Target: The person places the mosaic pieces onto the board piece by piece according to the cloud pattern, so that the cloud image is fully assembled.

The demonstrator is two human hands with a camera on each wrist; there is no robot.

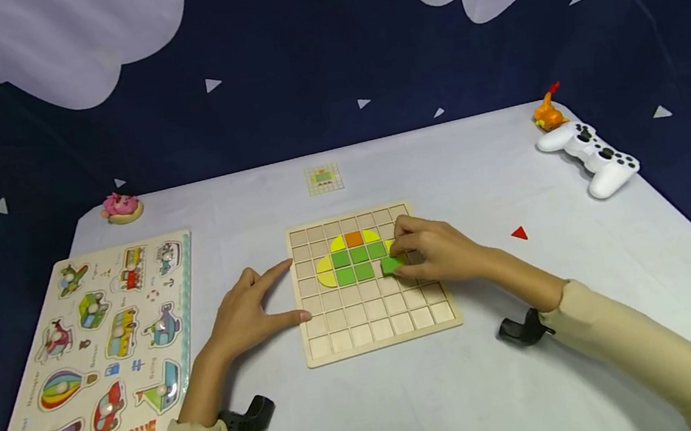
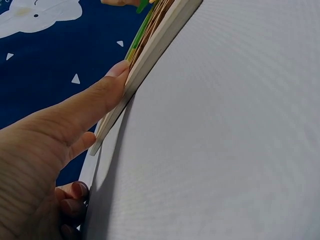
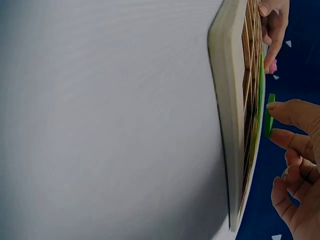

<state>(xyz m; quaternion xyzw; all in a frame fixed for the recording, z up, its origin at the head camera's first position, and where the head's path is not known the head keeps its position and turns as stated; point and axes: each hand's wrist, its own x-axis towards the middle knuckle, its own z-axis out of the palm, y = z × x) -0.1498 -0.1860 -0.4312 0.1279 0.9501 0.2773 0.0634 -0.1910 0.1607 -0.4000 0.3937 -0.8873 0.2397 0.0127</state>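
Observation:
My right hand [image 1: 436, 248] pinches a green square tile [image 1: 389, 265] between thumb and finger, just above the wooden grid board [image 1: 383, 344]. In the right wrist view the tile [image 3: 270, 116] shows a gap from the board's surface. Green squares [image 1: 363, 271], an orange square [image 1: 353, 239] and yellow rounded tiles [image 1: 326, 272] sit in the board's cells, partly hidden on the right by my fingers. My left hand [image 1: 242, 322] touches the board's left edge with thumb and index finger extended; its thumb [image 2: 117, 72] rests at the rim in the left wrist view.
A small pattern card [image 1: 324, 178] lies behind the board. On the left is a picture puzzle board [image 1: 104, 348], with a pink figurine [image 1: 121, 207] beyond it. At right are a red triangle [image 1: 519, 233], a white game controller [image 1: 590, 158] and an orange figurine [image 1: 548, 113].

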